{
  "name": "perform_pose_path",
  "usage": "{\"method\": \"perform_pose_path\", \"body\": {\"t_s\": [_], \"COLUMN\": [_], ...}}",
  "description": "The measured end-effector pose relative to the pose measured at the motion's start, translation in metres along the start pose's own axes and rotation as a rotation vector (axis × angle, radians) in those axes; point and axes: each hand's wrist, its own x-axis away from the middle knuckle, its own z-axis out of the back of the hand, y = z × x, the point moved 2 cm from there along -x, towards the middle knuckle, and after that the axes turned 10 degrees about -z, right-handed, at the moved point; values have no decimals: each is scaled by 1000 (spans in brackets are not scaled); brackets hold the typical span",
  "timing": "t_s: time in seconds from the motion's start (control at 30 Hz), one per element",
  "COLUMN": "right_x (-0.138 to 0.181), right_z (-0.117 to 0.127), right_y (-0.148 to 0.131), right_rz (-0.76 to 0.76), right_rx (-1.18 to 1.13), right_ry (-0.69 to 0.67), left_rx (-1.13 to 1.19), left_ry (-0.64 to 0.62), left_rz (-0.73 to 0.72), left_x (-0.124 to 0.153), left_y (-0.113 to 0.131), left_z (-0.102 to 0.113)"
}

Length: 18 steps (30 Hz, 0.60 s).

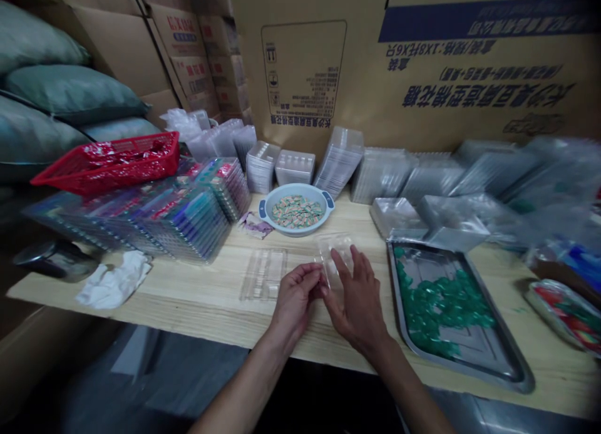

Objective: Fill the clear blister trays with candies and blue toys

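In the head view, a clear plastic blister tray (334,246) is at the middle of the table, under and between my hands. My left hand (297,296) is closed in a pinch at the tray's near left edge. Stretched over the tray's right side is my right hand (359,296), fingers apart, its thumb close to my left fingertips. A second clear tray (265,274) lies flat just left of my hands. Behind them stands a blue bowl (300,232) of small printed pieces. To the right, a metal tray (397,296) holds shiny green packets (441,302).
Stacked clear trays (382,174) line the table's back against a large carton (300,58). At left, a red basket (107,174) sits on stacks of filled packs (188,224). A crumpled tissue (115,280) and a dark metal cup (56,258) lie near the left front edge.
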Motion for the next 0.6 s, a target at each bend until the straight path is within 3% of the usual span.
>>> {"method": "perform_pose_path", "body": {"t_s": [0.13, 0.23, 0.33, 0.43, 0.53, 0.6], "right_x": [5, 9, 11, 9, 5, 3], "right_z": [5, -3, -21, -41, -40, -19], "right_y": [-13, -14, -4, 9, 16, 17], "right_rz": [61, 9, -110, -214, -261, -233], "right_rx": [186, 252, 342, 363, 166, -95], "right_ry": [101, 91, 13, -116, -173, -158], "left_rx": [53, -113, -536, -1051, -1478, -1684], "left_ry": [28, 39, 36, -84, -202, -208], "left_rz": [19, -68, -294, -537, -621, -644], "left_x": [-1, -5, -3, 9, 25, 35], "left_y": [-4, -12, -18, -20, -22, -24], "left_z": [9, 17, 26, 34, 45, 55]}}
